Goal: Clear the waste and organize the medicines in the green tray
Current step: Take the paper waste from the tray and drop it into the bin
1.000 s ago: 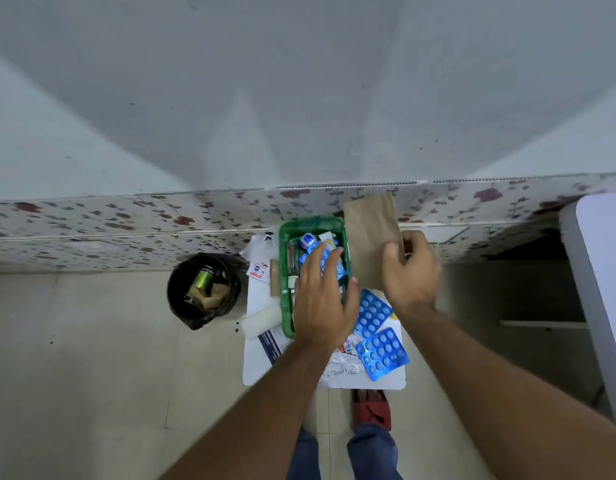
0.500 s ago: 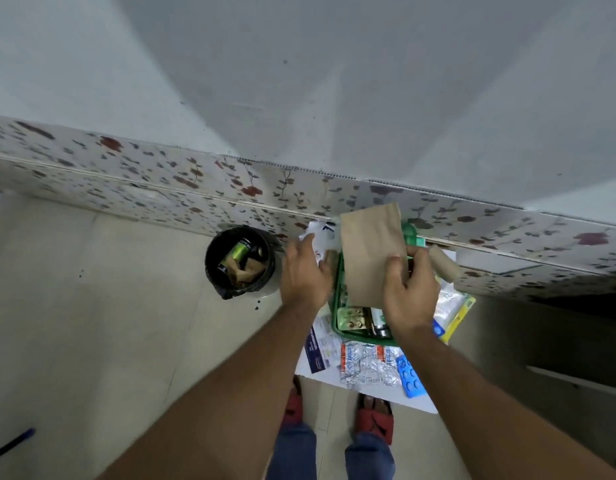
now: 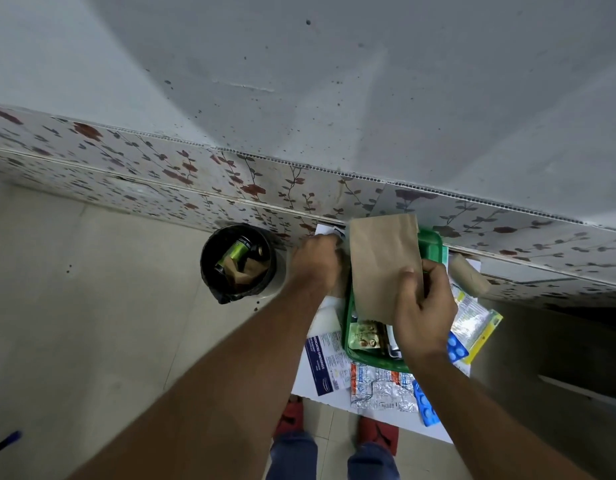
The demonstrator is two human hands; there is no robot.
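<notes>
The green tray point(image 3: 431, 244) sits on a small white table point(image 3: 311, 386) against the wall, with medicine packets point(image 3: 364, 336) in its near end. My right hand point(image 3: 424, 311) pinches a flat brown paper bag point(image 3: 382, 261) and holds it over the tray, hiding most of what is inside. My left hand point(image 3: 315, 263) is left of the tray at the table's far corner. Its fingers curl down onto a white printed paper point(image 3: 329, 232); the grip itself is hidden. A black waste bin point(image 3: 209, 268) stands on the floor to the left, holding a green bottle point(image 3: 234, 253) and brown paper.
On the table around the tray lie a blue-and-white leaflet point(image 3: 325, 358), a silver blister strip point(image 3: 382, 388), blue blister packs point(image 3: 426, 407), a yellow-edged pouch point(image 3: 477, 318) and a beige bandage roll point(image 3: 469, 274). The floral-tiled wall is just behind. A blue pen point(image 3: 3, 443) lies on the floor.
My left hand left the tray and moved left to the white paper at the table's corner. The right hand brought the brown bag over the tray. The view swung left.
</notes>
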